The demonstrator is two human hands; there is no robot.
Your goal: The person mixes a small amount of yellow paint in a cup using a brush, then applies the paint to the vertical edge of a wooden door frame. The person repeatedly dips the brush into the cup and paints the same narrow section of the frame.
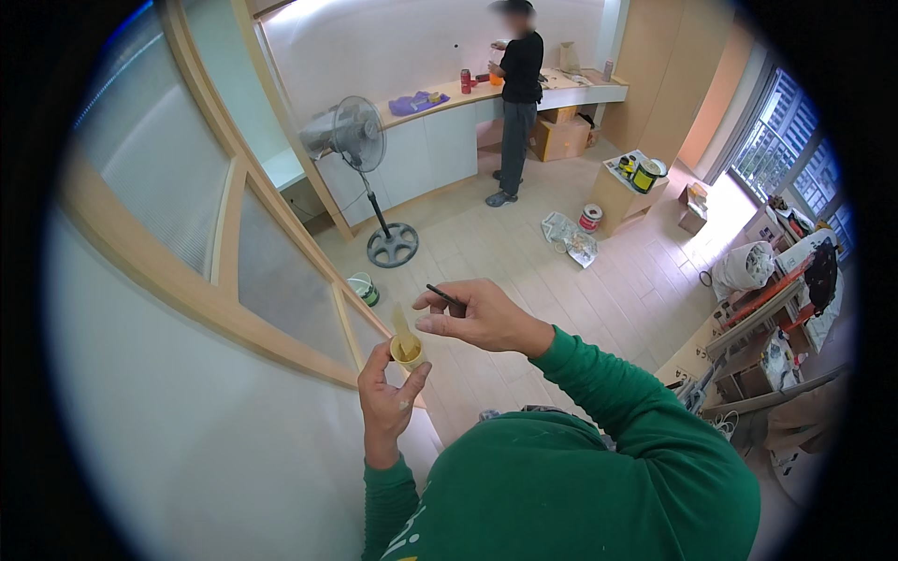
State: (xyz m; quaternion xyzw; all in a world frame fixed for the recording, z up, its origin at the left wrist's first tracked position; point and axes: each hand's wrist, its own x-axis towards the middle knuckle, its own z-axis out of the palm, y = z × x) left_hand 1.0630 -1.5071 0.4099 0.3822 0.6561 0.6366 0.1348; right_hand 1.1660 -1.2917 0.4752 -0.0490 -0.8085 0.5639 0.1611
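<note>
My left hand (391, 395) is closed around a small cup (412, 359) with yellowish paste in it. A flat, pale yellow spatula (401, 321) stands up out of the cup. Just right of it and a little higher, my right hand (482, 318) pinches a slim dark stick-like tool (443, 296) between thumb and fingers. The tool's lower part is hidden by the hand, so its kind cannot be made out. The right fingertips are close to the spatula but seem apart from it.
A wood-framed partition with ribbed panes (224, 215) runs along my left. Ahead stand a pedestal fan (359, 136) and a green-white bucket (364, 290). A person in black (520, 84) works at the far counter (412, 117). Paint cans (645, 175) and cluttered shelving (762, 327) are at right.
</note>
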